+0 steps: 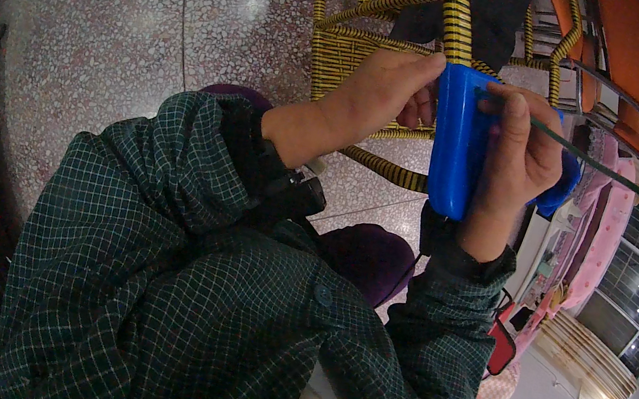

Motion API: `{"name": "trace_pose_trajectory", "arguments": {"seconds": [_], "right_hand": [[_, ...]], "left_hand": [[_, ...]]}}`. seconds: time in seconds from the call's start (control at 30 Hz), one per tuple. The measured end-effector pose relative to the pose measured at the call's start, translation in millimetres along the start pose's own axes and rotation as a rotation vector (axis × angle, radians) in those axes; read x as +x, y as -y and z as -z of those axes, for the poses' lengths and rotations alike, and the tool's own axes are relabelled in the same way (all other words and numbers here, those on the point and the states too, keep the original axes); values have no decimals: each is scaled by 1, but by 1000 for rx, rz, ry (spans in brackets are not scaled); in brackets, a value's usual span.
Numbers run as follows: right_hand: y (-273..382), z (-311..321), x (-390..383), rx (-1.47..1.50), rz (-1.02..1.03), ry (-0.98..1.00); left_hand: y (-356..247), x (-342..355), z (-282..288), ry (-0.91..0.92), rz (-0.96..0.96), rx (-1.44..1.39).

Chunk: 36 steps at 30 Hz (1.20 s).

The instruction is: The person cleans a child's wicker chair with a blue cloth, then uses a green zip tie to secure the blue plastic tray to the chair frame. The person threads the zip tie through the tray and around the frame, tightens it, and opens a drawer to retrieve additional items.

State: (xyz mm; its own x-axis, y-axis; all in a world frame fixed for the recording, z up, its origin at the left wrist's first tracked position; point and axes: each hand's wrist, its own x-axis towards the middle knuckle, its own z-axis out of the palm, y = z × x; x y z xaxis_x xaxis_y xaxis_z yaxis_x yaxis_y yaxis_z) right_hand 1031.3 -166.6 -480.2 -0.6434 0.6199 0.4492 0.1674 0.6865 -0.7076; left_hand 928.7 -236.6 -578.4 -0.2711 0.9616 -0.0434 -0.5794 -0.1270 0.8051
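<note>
In front of me is a smooth blue plastic piece [454, 142] with a long rounded edge; its exact kind I cannot make out. My left hand [381, 95] grips its left edge, the thumb at the top corner and the other fingers curled by its side. On the piece's right side, my right hand [521, 145] is closed, thumb against fingers, on a thin dark green strip [622, 178]. One end of the strip lies by the blue surface, and the rest runs off to the right. My right palm hides part of the blue piece.
Beyond my hands stands a chair wrapped in yellow and black woven strips [344, 59], with dark cloth [484, 15] on it. Orange folding chairs [631, 58] are at the upper right. Pink bedding [606, 224] lies near a window [637, 290]. The floor [129, 21] is speckled stone.
</note>
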Motion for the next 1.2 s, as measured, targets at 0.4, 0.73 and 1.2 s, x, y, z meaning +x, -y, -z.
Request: {"name": "trace_pose_trajectory", "arguments": {"seconds": [0.4,0.73,1.2], "right_hand": [[-2,0,1,7,14,7],[0,0,0,21,-22,-4],[0,0,1,5,-9,-7]], "left_hand": [[5,-4,-1,41,60,-166],[3,-6,-1,58,75,-18],[1,-5,-2,62,75,-27]]}}
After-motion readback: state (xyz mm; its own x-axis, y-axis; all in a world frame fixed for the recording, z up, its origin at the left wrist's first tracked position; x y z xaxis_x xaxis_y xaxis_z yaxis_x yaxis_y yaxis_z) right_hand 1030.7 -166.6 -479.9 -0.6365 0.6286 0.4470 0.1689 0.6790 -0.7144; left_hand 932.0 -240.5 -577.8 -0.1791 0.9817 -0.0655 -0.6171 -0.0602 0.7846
